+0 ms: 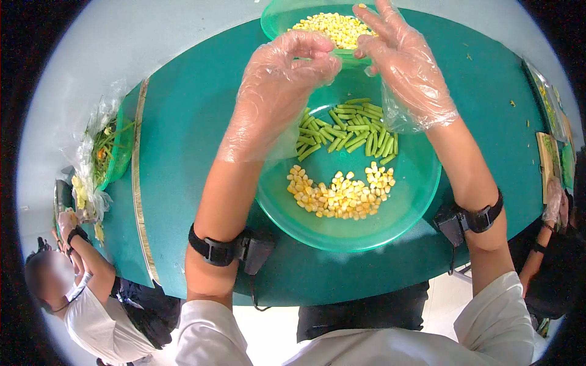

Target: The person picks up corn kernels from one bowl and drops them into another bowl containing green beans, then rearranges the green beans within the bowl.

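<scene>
My left hand, in a clear plastic glove, is raised over the far left side of the green bowl. Its thumb and fingertips are pinched together; whatever may be between them is hidden. My right hand, gloved too, is at the far right of that bowl with its fingers apart. A small yellow corn kernel shows at one fingertip. Cut green bean pieces lie in the bowl's far half, and loose corn kernels form a curve in its near half.
Behind my hands stands a second green bowl of corn kernels. At left, a green basket holds plant scraps beside a plastic bag and a person. At right are a cutting board and another person's gloved hand.
</scene>
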